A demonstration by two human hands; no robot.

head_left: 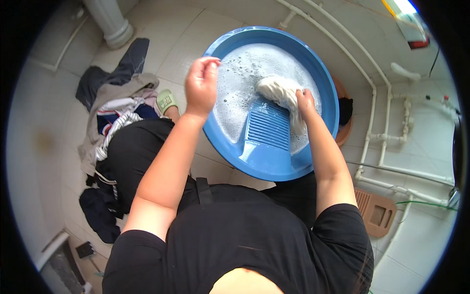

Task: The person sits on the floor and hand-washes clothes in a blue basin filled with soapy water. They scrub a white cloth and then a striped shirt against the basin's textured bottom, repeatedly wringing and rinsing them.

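Observation:
A large round blue basin (329, 105) holds foamy, soapy water (240, 73). A ribbed blue washboard (267, 126) slopes down into it from the near side. My right hand (305, 103) is closed on a wet white cloth (278, 89), which lies bunched in the suds beyond the washboard and hangs along its right side. The cloth's exact kind does not show. My left hand (200, 85) is raised by the basin's left rim, its fingers curled in with nothing seen in them; part of the fingers is hidden.
Heaped clothes (120, 108) lie on the tiled floor at the left, beside my foot in a green slipper (166, 100). White pipes (374, 112) run along the right wall. A brown washboard (376, 213) rests at the lower right. An orange-brown tub (344, 134) stands behind the basin.

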